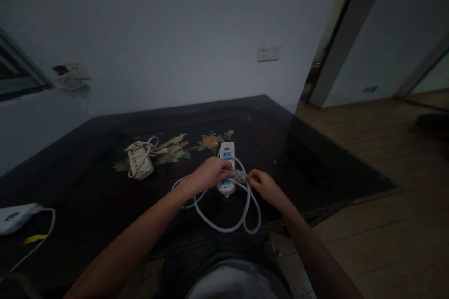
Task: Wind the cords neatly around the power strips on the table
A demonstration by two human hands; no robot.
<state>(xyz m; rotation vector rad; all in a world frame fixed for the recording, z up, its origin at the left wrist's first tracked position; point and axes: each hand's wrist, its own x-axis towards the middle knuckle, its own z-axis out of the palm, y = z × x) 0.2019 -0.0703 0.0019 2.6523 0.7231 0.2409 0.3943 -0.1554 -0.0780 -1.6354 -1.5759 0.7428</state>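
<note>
A white power strip with blue socket panels lies on the dark table in front of me. Its white cord loops loosely around and below it. Over the middle of the strip, my left hand is closed in a pinch, its fingertips at the left end of a small translucent greyish piece, which looks like the cord's plug in a clear cover. From the other side my right hand pinches at the piece's right end, beside the cord. Fingers hide part of the strip, and the dim light blurs the exact contact.
A second, cream power strip with its cord bundled on top lies to the left. At the far left are a white device with a cable and a yellow strip. Wall sockets sit above the dark table.
</note>
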